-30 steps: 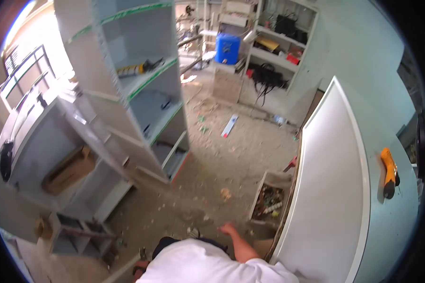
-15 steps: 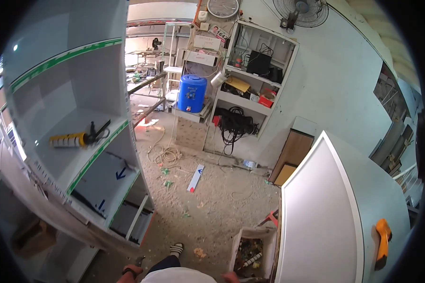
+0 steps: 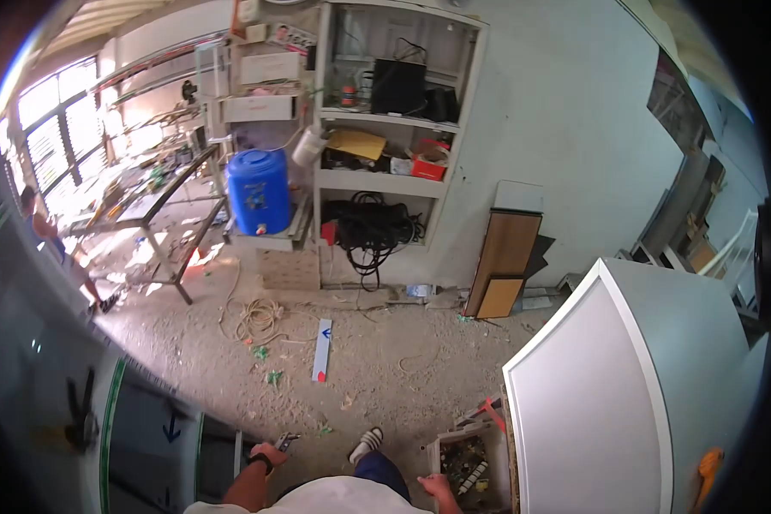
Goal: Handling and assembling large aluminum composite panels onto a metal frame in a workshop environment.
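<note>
At the lower edge, left of my white shirt, my left hand (image 3: 268,452) is closed around a small metal tool (image 3: 288,441); its exact kind is too small to make out. A dark band circles that wrist. The hand is beside the low end of a grey shelf unit with green edging (image 3: 110,428). On the other side of my body, my right hand (image 3: 435,487) hangs with curled fingers, and I see nothing in it. It is nearest to a pale crate (image 3: 435,456) holding scraps and a white tube (image 3: 473,476).
A white-framed panel (image 3: 582,403) stands at right, with an orange tool (image 3: 708,475) beside it. On the floor lie coiled rope (image 3: 259,320) and a grey strip (image 3: 321,351). Farther off are a blue water drum (image 3: 259,193), wall shelves (image 3: 385,182), a metal frame (image 3: 176,240) and another person (image 3: 60,240).
My view has swung left, so the shelf unit sits lower and the bright area with another person shows. Both my hands have come further into view. One foot has stepped to the right.
</note>
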`<state>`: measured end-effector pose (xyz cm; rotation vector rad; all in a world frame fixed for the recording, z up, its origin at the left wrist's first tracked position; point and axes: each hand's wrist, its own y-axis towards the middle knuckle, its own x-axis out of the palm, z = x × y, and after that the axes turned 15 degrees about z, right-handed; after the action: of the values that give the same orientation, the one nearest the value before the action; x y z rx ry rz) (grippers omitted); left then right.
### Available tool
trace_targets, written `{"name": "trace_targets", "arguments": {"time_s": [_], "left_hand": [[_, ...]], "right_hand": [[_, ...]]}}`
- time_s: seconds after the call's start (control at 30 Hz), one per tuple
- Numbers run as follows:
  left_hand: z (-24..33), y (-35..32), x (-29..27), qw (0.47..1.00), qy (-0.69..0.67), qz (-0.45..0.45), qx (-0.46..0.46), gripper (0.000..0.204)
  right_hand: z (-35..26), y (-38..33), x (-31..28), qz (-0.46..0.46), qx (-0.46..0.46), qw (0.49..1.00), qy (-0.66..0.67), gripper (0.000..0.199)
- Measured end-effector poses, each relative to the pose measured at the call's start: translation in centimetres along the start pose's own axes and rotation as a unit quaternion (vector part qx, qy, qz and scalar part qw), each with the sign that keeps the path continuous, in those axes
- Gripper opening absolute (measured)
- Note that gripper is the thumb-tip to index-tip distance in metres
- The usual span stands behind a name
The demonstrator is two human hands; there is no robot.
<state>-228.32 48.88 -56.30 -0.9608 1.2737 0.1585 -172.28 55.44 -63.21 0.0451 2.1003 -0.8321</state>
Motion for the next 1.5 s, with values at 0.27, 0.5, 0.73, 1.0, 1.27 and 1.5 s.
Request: {"name": "trace_targets", "arguments": {"time_s": [0.27,0.5,0.73,1.0,1.27,1.5], "left_hand": [[12.3,12.9,-6.7,0.996,-0.020,0.039,-0.073,0.057],[25.1,25.1,-13.6,0.967,-0.030,0.064,0.246,0.059],[47.0,37.7,-16.2,0.920,-0.070,-0.036,0.383,0.071],[74.2,49.4,-25.6,0.966,0.130,-0.008,0.223,0.063],[111.6,41.7,-36.8,0.850,-0.071,0.105,0.511,0.040],[138.0,20.8,-36.9,0.738,-0.300,-0.177,0.578,0.023]], "right_hand": [[-1.2,24.9,7.1,0.164,-0.434,0.873,0.153,0.052],[-27.6,34.9,-1.7,0.247,-0.382,0.872,0.181,0.045],[-43.9,45.6,-14.4,0.107,-0.219,0.962,0.124,0.037],[-43.4,58.5,-21.3,0.129,-0.135,0.980,0.067,0.047],[-46.4,63.2,-41.1,0.179,0.001,0.936,0.304,0.068],[-46.0,70.1,-52.4,0.418,-0.025,0.812,0.407,0.099]]}}
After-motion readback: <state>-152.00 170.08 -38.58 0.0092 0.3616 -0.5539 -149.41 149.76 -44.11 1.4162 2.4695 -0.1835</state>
